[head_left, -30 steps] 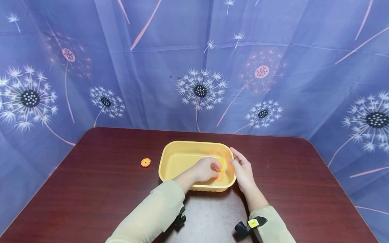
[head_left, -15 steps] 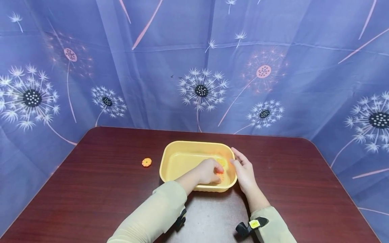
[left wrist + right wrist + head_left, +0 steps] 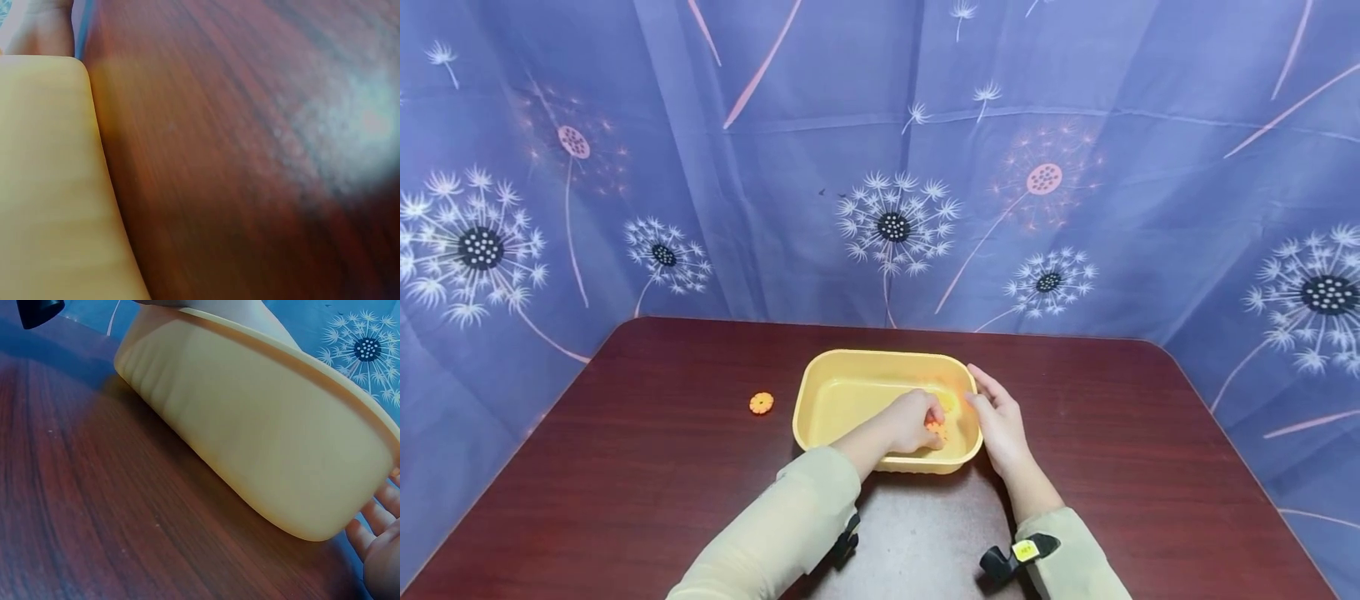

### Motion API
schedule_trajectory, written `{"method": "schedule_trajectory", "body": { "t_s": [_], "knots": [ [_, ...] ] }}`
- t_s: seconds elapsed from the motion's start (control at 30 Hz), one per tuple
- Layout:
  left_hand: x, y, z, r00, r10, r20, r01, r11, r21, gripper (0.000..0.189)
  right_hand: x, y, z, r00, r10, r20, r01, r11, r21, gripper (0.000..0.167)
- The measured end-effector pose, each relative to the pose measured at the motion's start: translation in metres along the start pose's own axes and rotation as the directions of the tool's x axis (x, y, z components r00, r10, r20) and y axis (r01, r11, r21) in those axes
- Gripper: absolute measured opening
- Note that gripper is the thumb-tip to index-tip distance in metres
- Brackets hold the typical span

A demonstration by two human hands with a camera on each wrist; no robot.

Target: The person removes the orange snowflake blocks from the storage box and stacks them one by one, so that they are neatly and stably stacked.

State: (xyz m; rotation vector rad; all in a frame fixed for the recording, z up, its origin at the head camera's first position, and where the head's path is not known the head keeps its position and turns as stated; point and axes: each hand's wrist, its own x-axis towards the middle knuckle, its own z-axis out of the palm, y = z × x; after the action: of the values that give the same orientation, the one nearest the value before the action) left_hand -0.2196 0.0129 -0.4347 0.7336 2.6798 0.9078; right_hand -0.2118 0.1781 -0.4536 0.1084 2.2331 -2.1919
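A yellow plastic basin (image 3: 842,367) sits on the table, its outer wall also seen in both wrist views. My left hand (image 3: 904,421) reaches down inside its right part. Between thumb and curled fingers it pinches an orange flower-shaped disc (image 3: 937,429), partly hidden. More orange and yellow shapes lie under and beyond those fingers, too blurred to tell apart. My right hand (image 3: 1002,423) grips the basin's right rim, thumb over the edge and fingers along the outside; its fingers (image 3: 377,519) show in the right wrist view. Another orange flower-shaped disc (image 3: 761,403) lies left of the basin.
The dark red wooden table (image 3: 662,467) runs back to a blue curtain (image 3: 790,192) with dandelion prints. Black wrist cameras are strapped to both arms. A light reflects off the table in front of the basin.
My left fingers shift slightly inside the basin, and the orange disc between them shows more clearly now. My right hand, the basin and the disc on the table keep their places.
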Motion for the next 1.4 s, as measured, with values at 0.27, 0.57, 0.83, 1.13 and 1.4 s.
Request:
{"method": "schedule_trajectory", "body": {
  "t_s": [0.27,0.57,0.83,1.13,1.4],
  "knots": [
    [-0.004,-0.003,-0.003,0.999,-0.038,-0.027,0.034,0.992,-0.12,0.022,0.0,0.0,0.001,1.0,-0.008,0.006,0.008,1.0,-0.007,0.047],
    [-0.009,-0.006,-0.012,0.995,-0.103,0.002,0.098,0.938,-0.331,0.009,-0.003,0.003,0.001,1.0,0.013,-0.01,-0.013,1.0,-0.006,0.048],
    [-0.024,-0.014,-0.021,0.995,-0.103,-0.013,0.088,0.904,-0.417,0.007,-0.005,0.006,0.012,1.0,0.008,-0.002,-0.008,1.0,-0.007,0.047],
    [-0.036,-0.018,-0.039,0.989,-0.149,-0.015,0.124,0.873,-0.472,0.013,-0.001,0.001,0.008,1.0,-0.001,-0.005,0.0,0.998,-0.07,0.049],
    [-0.043,-0.022,-0.049,0.986,-0.159,-0.057,0.11,0.864,-0.491,0.019,0.002,-0.001,-0.002,1.0,0.01,-0.005,-0.01,0.995,-0.095,0.048]
  ]
}}
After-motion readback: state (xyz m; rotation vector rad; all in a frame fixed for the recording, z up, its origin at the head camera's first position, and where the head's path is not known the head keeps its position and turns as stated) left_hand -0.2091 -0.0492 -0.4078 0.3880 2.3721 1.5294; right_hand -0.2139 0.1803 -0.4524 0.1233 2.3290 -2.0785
